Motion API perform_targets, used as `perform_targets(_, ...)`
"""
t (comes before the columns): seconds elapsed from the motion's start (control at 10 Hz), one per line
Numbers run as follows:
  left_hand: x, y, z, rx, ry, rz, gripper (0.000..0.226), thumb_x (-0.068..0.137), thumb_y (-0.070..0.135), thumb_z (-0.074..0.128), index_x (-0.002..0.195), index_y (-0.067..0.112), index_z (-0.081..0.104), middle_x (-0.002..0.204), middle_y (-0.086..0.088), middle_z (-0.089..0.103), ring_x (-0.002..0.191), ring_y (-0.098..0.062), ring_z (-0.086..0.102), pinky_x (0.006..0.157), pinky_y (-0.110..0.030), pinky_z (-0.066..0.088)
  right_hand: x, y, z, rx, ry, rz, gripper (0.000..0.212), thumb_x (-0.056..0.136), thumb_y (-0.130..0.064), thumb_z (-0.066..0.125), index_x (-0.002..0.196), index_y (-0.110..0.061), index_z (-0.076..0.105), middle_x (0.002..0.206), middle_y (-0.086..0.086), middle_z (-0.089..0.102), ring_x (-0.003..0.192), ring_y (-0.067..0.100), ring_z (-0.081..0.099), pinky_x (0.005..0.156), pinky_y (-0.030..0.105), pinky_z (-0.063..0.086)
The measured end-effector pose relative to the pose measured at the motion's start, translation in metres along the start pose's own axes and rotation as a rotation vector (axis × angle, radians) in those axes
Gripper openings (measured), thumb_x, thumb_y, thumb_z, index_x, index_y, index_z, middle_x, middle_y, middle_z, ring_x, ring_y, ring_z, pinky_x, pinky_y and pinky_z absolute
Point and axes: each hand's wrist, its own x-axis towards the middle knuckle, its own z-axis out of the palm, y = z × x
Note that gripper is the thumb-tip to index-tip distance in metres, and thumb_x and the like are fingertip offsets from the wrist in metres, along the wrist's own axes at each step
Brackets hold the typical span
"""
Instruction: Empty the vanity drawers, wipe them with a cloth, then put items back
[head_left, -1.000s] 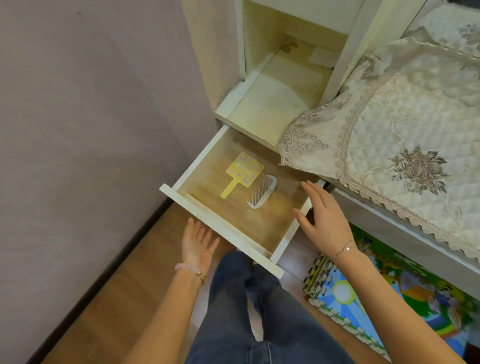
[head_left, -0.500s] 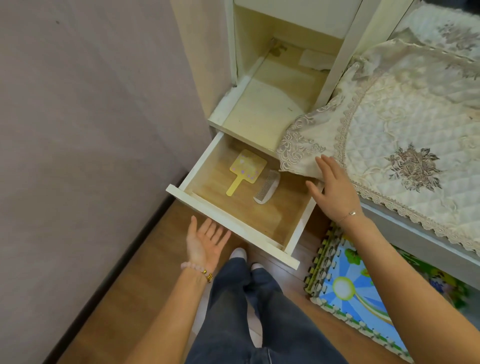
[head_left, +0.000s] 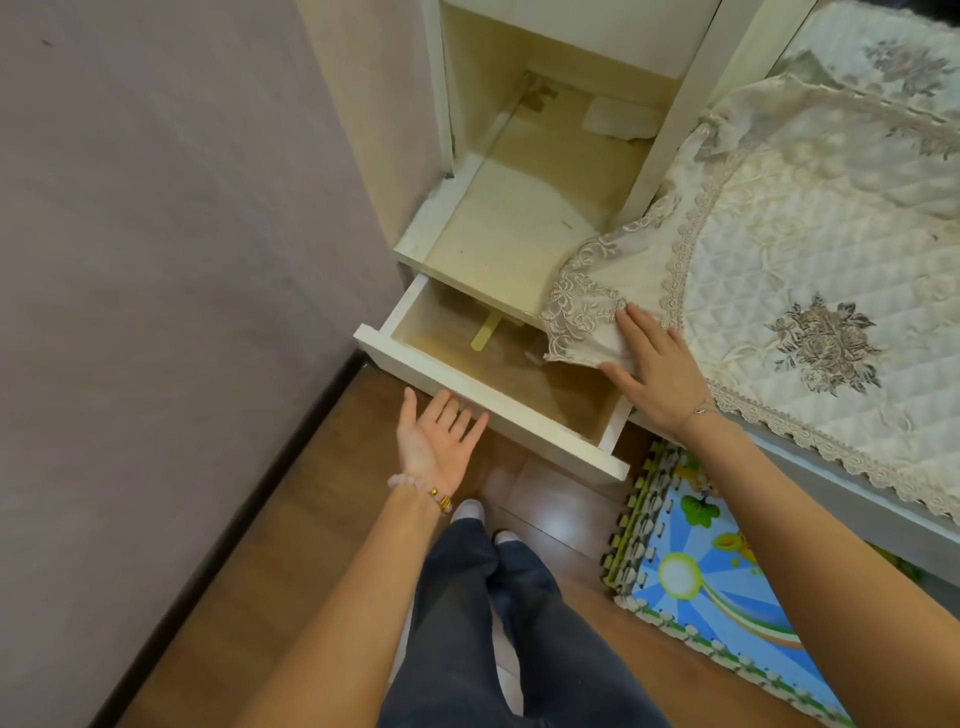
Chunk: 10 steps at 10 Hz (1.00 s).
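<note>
Fingers (head_left: 457, 415) of the left hand (head_left: 434, 441) spread loose and palm-up, tips tucked just under the lower edge of the drawer front (head_left: 488, 410), gripping nothing; probably placed there to steady or slide the drawer (head_left: 519, 384) from below, since no handle shows. Right hand (head_left: 652, 374) flat and slack, clasping nothing, resting on the lace corner of the quilted cover (head_left: 779, 270) where it droops over the drawer's right rear, thumb out along the hanging edge; likely pinning the cloth back out of the drawer's way, though could equally be mere support. Drawer only partly out from under the vanity's open shelf (head_left: 498, 244), wood-lined floor mostly bare. Still inside: a yellow hand mirror (head_left: 485, 332), only the handle showing, head hidden beneath the shelf lip. Long axis runs front to back along the drawer's travel, slightly slanted, handle end toward the wearer and head end toward the vanity's back. A pale smudge farther right on the drawer floor, beside the lace corner, too faint to name. Emptying not yet done, judging by the mirror left in place; no wiping cloth in view. Below, dark trousers, wood floor and a bright foam play mat (head_left: 701, 566) under the table edge.
</note>
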Motion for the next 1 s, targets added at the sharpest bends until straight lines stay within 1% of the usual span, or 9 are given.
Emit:
perform_targets(0.1,0.016,0.000,0.017,-0.002,-0.029,-0.005,0.074,0.091,0.055,0.040,0.144,0.004,0.025,0.150,-0.017,0.027,0.136,-0.032,0.029,0.089,-0.044,0.045,0.000,0.000,0.001,-0.002,0.001,0.002,0.066,0.093,-0.046,0.042,0.148,-0.022,0.013,0.156,-0.002,0.014,0.144,0.016,0.012,0.116,0.035,0.004)
perform_targets(0.3,0.038,-0.002,0.033,-0.023,-0.082,-0.023,0.073,0.092,0.054,0.036,0.145,0.005,0.022,0.154,-0.014,0.017,0.141,-0.031,0.016,0.098,-0.045,0.036,0.000,0.000,0.004,-0.002,0.024,0.019,0.066,0.093,-0.046,0.042,0.148,-0.022,0.014,0.156,-0.003,0.013,0.144,0.015,0.010,0.115,0.032,0.001)
perform_targets(0.4,0.046,-0.004,0.043,-0.016,-0.102,-0.027,0.073,0.093,0.055,0.033,0.145,0.006,0.021,0.154,-0.013,0.015,0.142,-0.030,0.013,0.106,-0.046,0.029,0.000,-0.001,0.005,-0.009,0.032,0.025,0.066,0.093,-0.046,0.043,0.148,-0.022,0.015,0.156,-0.003,0.014,0.144,0.014,0.011,0.115,0.032,0.002)
perform_targets(0.5,0.055,-0.001,0.057,-0.012,-0.103,-0.034,0.074,0.093,0.056,0.032,0.145,0.004,0.020,0.154,-0.014,0.016,0.142,-0.030,0.014,0.110,-0.044,0.024,0.000,-0.001,0.005,-0.012,0.033,0.026,0.066,0.093,-0.046,0.042,0.148,-0.022,0.014,0.156,-0.003,0.013,0.144,0.014,0.010,0.116,0.033,0.003)
perform_targets(0.6,0.064,0.002,0.075,-0.058,-0.107,-0.038,0.079,0.092,0.059,0.032,0.144,0.001,0.020,0.153,-0.017,0.018,0.141,-0.031,0.016,0.111,-0.043,0.022,-0.001,0.000,0.005,-0.006,0.028,0.027,0.066,0.094,-0.046,0.043,0.148,-0.022,0.014,0.156,-0.004,0.012,0.144,0.013,0.010,0.117,0.033,0.003)
perform_targets(0.7,0.070,0.005,0.079,-0.046,-0.109,-0.046,0.083,0.091,0.062,0.030,0.143,-0.002,0.022,0.151,-0.020,0.022,0.139,-0.034,0.022,0.110,-0.043,0.024,0.000,-0.001,0.005,0.011,0.027,0.033,0.066,0.093,-0.045,0.043,0.148,-0.022,0.014,0.156,-0.004,0.012,0.144,0.013,0.009,0.116,0.033,0.001)
perform_targets(0.9,0.064,0.007,0.077,-0.010,-0.089,-0.052,0.080,0.091,0.060,0.033,0.143,0.000,0.024,0.151,-0.019,0.023,0.139,-0.033,0.023,0.110,-0.043,0.024,-0.002,-0.005,0.004,0.023,0.033,0.040,0.066,0.093,-0.045,0.043,0.148,-0.023,0.013,0.156,-0.005,0.011,0.144,0.012,0.008,0.117,0.033,0.001)
perform_targets(1.0,0.054,0.007,0.077,0.077,-0.087,-0.028,0.072,0.093,0.055,0.034,0.142,0.003,0.029,0.148,-0.017,0.030,0.136,-0.030,0.031,0.107,-0.043,0.030,0.000,-0.005,0.003,0.029,0.020,0.041,0.066,0.094,-0.046,0.042,0.148,-0.023,0.012,0.157,-0.005,0.010,0.144,0.011,0.007,0.117,0.033,0.001)
